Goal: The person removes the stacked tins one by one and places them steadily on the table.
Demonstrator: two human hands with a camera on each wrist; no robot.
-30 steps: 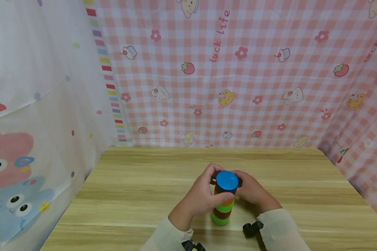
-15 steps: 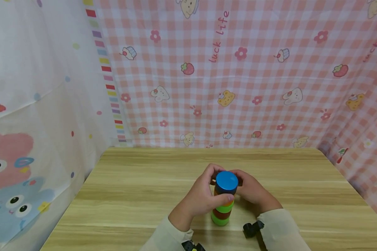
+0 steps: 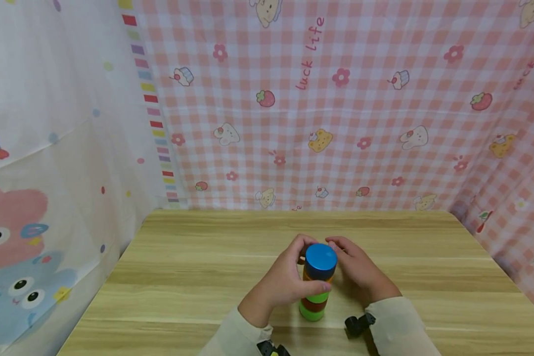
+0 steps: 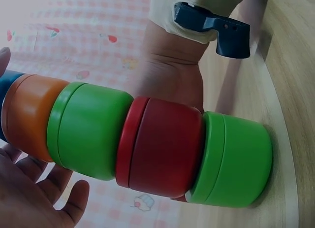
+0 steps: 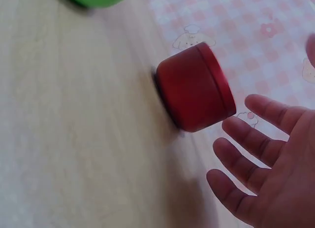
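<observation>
A tall stack of round tins stands on the wooden table, with a blue tin on top. Below it come an orange tin, a green tin, a red tin and another green tin at the bottom. My left hand holds the upper stack, thumb across the front and fingers curled behind. My right hand is beside the stack's top, its fingers spread and relaxed in the right wrist view. Near those fingertips, a separate red tin stands on the table.
The wooden table stretches to a pink checked cloth at the back. A white printed cloth hangs on the left. Black wrist cameras are strapped at both cuffs.
My right hand's fingers have loosened and opened, and its thumb now shows beside the blue tin. The left thumb has slid slightly lower; the stack stays put.
</observation>
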